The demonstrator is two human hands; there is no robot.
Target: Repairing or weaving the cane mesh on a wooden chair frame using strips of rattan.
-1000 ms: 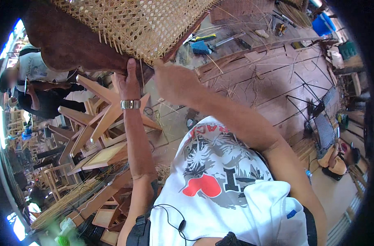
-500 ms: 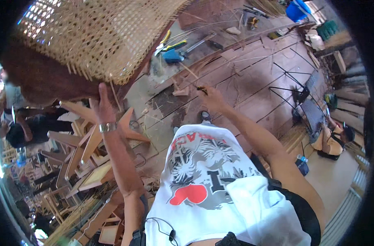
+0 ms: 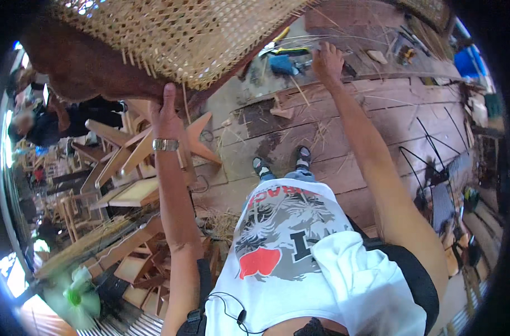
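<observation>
A woven cane panel [image 3: 193, 39] in a dark reddish-brown wooden frame [image 3: 98, 75] is tilted up at the upper left, with loose cane ends sticking out along its lower edge. My left hand [image 3: 167, 115], with a metal watch on the wrist, is closed on the frame's near corner, thumb up along it. Over the low bench [image 3: 255, 78], my right hand [image 3: 329, 64] reaches with fingers somewhat bent and apart. Beneath or beside it lies a dark-handled tool [image 3: 349, 70]. A blue tool head [image 3: 283, 64] and yellow-and-black pliers [image 3: 293, 51] lie to its left.
Wooden furniture parts [image 3: 126, 145] are stacked at the left, and a fan [image 3: 74, 297] spins at the lower left. A person in dark clothing [image 3: 53, 120] is beyond. Black metal legs [image 3: 434, 162] stand on the plank floor at right, near a blue container [image 3: 470, 61].
My right hand has moved up and away onto the bench; the small dark item seen in it earlier no longer shows. The view has shifted, and my left hand keeps hold of the frame.
</observation>
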